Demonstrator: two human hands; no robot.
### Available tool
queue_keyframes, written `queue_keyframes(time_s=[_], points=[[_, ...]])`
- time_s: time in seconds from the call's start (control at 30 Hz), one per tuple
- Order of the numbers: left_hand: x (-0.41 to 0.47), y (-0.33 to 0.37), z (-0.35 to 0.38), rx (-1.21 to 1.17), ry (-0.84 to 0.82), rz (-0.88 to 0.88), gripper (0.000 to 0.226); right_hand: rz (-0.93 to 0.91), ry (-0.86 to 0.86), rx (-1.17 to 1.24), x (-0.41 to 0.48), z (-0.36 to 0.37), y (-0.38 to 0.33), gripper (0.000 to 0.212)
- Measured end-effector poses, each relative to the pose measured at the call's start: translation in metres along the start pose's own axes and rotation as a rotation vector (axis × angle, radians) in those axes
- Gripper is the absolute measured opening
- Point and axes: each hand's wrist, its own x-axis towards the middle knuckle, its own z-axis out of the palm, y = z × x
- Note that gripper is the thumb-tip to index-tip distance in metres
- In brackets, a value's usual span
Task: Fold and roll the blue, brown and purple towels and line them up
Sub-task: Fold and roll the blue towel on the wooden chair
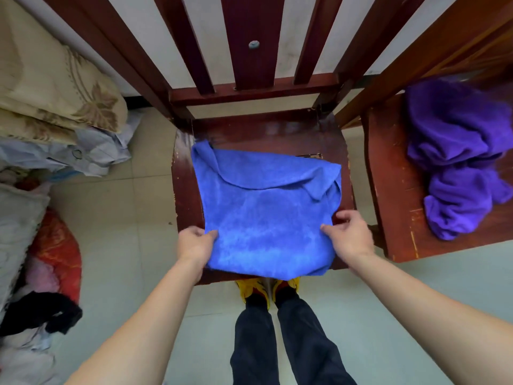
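Blue towel [266, 215] lies mid-frame on chair seat [184, 190]; left hand [195, 243] & right hand [348, 234] pinch its near corners. Purple towel [458, 154] crumpled at right, prob. on a 2nd chair.

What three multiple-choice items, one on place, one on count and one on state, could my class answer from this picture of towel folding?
1. Where does the blue towel lie?
A. On the floor
B. On the middle chair seat
C. Over the chair back

2. How many towels show?
A. One
B. Two
C. Four

3. What state is the purple towel in?
A. Crumpled
B. Rolled tight
C. Folded flat

Answers: 1 B, it is spread on the seat, with the left hand and right hand each keeping a grip on a near side edge. 2 B, only blue and purple appear. 3 A, it sits bunched on the right-hand chair.
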Motion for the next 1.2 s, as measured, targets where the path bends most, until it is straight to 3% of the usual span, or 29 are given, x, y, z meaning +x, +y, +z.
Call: queue_keyframes(time_s=[0.03,0.07,0.17,0.23,0.3,0.33,0.43,0.53,0.6,0.73,0.83,0.93,1.07,1.2], points=[[0.002,0.006,-0.004,0.141,0.051,0.091,0.016,-0.1,0.051,-0.106,0.003,-0.004,-0.005,0.039],[0.005,0.015,-0.007,0.292,0.115,0.202,0.022,-0.228,0.112,-0.207,0.007,-0.008,-0.011,0.047],[0.022,0.046,-0.012,0.653,0.254,0.719,0.056,-0.663,0.207,-0.577,0.025,-0.016,-0.036,0.072],[0.033,0.071,-0.009,0.938,0.291,0.99,0.069,-0.879,0.168,-0.729,0.037,-0.018,-0.053,0.058],[0.042,0.092,-0.005,1.128,0.277,1.078,0.059,-0.983,0.134,-0.681,0.046,-0.017,-0.066,0.025],[0.045,0.101,-0.005,1.143,0.275,1.081,0.046,-0.966,0.126,-0.588,0.049,-0.017,-0.071,0.018],[0.049,0.119,-0.014,0.996,0.307,1.058,0.02,-0.724,0.13,-0.172,0.06,-0.025,-0.087,0.023],[0.051,0.138,-0.028,0.801,0.236,1.043,0.012,-0.474,0.145,0.171,0.077,-0.036,-0.104,0.032],[0.055,0.149,-0.033,0.635,0.173,0.949,0.014,-0.344,0.152,0.254,0.09,-0.038,-0.115,0.032],[0.071,0.163,-0.029,0.375,0.158,0.805,0.011,-0.267,0.175,0.169,0.118,-0.032,-0.13,0.036],[0.077,0.16,-0.018,0.35,0.144,0.785,0.037,-0.249,0.2,0.127,0.128,-0.025,-0.132,0.036],[0.079,0.144,-0.011,0.298,0.154,0.686,0.054,-0.226,0.22,0.066,0.122,-0.021,-0.118,0.051],[0.084,0.136,-0.007,0.138,0.248,0.427,0.039,-0.172,0.228,-0.079,0.121,-0.023,-0.1,0.043],[0.083,0.128,-0.01,-0.035,0.273,0.327,0.028,-0.137,0.32,-0.033,0.122,-0.032,-0.102,0.034]])
